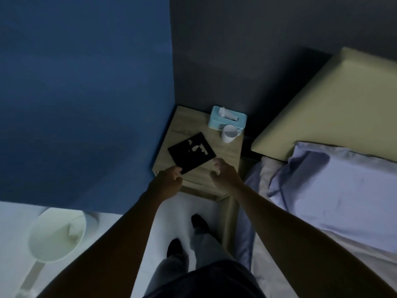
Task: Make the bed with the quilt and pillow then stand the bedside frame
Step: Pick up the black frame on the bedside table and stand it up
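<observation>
On the nightstand, the frame lies flat, a cup at its 2 o'clock. The left hand pinches its 6 o'clock corner; the right hand, fingers loosely curled and empty, hovers at 4 o'clock. It is probably best to grip both edges and tilt it upright, clear of the cup.

Frame flat on table, toward front edge. Tissue box at table's back right; cup just before it. Bed right of table; pillow on bed, before headboard. Bin on floor, left.
</observation>
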`<state>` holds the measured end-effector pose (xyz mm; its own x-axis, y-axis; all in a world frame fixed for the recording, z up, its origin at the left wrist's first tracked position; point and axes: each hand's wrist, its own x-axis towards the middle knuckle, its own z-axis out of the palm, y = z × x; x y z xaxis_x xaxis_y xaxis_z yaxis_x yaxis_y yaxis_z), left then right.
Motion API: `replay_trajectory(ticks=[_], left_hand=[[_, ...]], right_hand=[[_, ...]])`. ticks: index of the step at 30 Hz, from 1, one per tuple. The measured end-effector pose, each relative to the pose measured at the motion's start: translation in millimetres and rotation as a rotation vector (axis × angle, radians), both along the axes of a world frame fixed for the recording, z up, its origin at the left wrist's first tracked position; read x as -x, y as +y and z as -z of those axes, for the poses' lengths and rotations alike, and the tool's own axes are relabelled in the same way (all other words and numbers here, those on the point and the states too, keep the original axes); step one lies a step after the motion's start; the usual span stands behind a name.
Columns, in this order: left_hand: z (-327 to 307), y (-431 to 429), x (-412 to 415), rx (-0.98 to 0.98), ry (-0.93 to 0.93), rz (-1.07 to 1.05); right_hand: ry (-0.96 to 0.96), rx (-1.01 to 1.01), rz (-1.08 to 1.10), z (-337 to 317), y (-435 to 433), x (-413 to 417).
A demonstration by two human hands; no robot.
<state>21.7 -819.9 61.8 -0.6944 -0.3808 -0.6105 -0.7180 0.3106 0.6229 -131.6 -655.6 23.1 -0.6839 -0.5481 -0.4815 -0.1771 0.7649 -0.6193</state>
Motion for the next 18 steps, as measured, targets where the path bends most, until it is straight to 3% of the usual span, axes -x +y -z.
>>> replay_trajectory(ticks=[12, 18], left_hand=[[74, -1, 21, -0.015, -0.030, -0.286], [136, 3, 51, 0.011, 0.013, -0.400]], right_hand=[[-0.038, -0.003, -0.287, 79, -49, 31], [-0.026, 0.010, -0.271, 137, -59, 57]])
